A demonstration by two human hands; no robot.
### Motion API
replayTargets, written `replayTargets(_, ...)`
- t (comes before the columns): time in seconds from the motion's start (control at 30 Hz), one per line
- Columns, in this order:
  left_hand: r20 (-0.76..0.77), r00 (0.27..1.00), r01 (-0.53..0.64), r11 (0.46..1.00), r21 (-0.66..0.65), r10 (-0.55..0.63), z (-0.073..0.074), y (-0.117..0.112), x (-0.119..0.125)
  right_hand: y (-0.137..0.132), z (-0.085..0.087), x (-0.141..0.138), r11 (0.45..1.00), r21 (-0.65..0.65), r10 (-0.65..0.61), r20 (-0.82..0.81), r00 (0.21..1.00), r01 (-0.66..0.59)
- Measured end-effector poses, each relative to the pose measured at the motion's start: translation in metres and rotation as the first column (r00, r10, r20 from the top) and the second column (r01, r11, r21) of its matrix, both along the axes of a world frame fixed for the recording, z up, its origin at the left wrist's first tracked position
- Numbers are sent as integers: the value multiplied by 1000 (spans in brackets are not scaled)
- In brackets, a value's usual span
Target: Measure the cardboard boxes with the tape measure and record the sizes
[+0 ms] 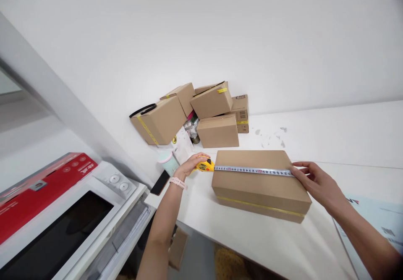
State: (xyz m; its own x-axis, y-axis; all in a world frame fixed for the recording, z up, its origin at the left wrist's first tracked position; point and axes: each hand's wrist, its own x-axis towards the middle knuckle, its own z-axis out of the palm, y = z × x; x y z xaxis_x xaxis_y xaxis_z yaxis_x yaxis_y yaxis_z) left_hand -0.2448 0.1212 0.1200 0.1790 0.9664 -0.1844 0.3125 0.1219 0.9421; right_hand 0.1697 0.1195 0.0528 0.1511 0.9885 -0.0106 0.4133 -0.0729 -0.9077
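A brown cardboard box (252, 187) with a yellow strip along its near side lies on the white table (201, 200). Across its top runs the silver blade of a tape measure (205, 165), whose yellow case sits at the box's left edge. My left hand (189, 165), with a pale pink band on the wrist, is closed around that case. At the box's right edge, my right hand (311, 179) pinches the blade's free end against the cardboard; its thumb and fingertips are together there.
Several cardboard boxes (217, 133) are stacked against the wall behind, beside a pale green canister (168, 161) and a dark flat object (160, 182). To the left stands a white microwave (103, 204) with a red box (47, 187) on top. A light blue sheet (374, 225) lies at right.
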Motion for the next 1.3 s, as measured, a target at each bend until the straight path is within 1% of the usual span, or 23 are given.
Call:
replayTargets(0.07,-12,1000,-10,1000,1,10,2,-1,2,1,1,0,1000,14,16,84,996,-17)
replayTargets(0.13,-17,999,-28,1000,13,29,4,-5,4,3,1,1,998,39,38,126,991,-43)
replayTargets(0.17,-14,999,-40,999,24,40,6,-8,6,3,2,1,997,49,50,120,992,-57)
replayTargets(0.23,6,998,-60,997,53,60,13,-18,9,2,6,4,995,58,76,46,996,-79)
replayTargets(0.27,25,998,-64,996,67,63,18,-26,12,2,11,6,994,68,87,-11,996,-86)
replayTargets(0.33,75,996,-49,995,81,43,29,-46,20,2,26,11,990,106,105,-114,988,-93)
replayTargets(0.4,131,991,7,999,54,-14,38,-72,33,5,47,13,983,148,129,-137,982,-108)
replayTargets(0.43,160,986,50,999,17,-52,40,-85,43,9,58,13,977,163,154,-119,981,-134)
replayTargets(0.5,232,965,144,986,-84,-122,35,-111,70,20,74,7,948,191,270,-64,961,-254)
replayTargets(0.57,322,935,207,964,-167,-145,20,-131,101,37,81,-5,881,223,431,-15,902,-418)
replayTargets(0.63,412,905,202,958,-204,-103,1,-143,133,57,79,-21,812,219,546,45,837,-541)
replayTargets(0.67,451,891,170,963,-207,-60,-8,-145,147,68,76,-29,790,200,577,79,813,-580)
replayTargets(0.73,518,855,92,975,-204,27,-21,-143,168,87,68,-44,769,174,602,128,788,-615)
replayTargets(0.8,567,818,24,979,-202,97,-28,-137,180,104,61,-55,758,166,611,159,775,-631)
replayTargets(0.9,606,781,-27,977,-210,152,-29,-127,187,122,52,-64,752,156,610,203,766,-640)
replayTargets(1.0,624,763,-34,975,-219,167,-29,-123,190,131,42,-68,756,133,602,246,760,-641)
replayTargets(1.13,636,750,-39,973,-228,179,-32,-127,195,133,32,-70,766,116,581,297,758,-632)
replayTargets(1.3,644,739,-46,968,-248,200,-33,-137,199,130,29,-69,757,108,591,307,746,-644)
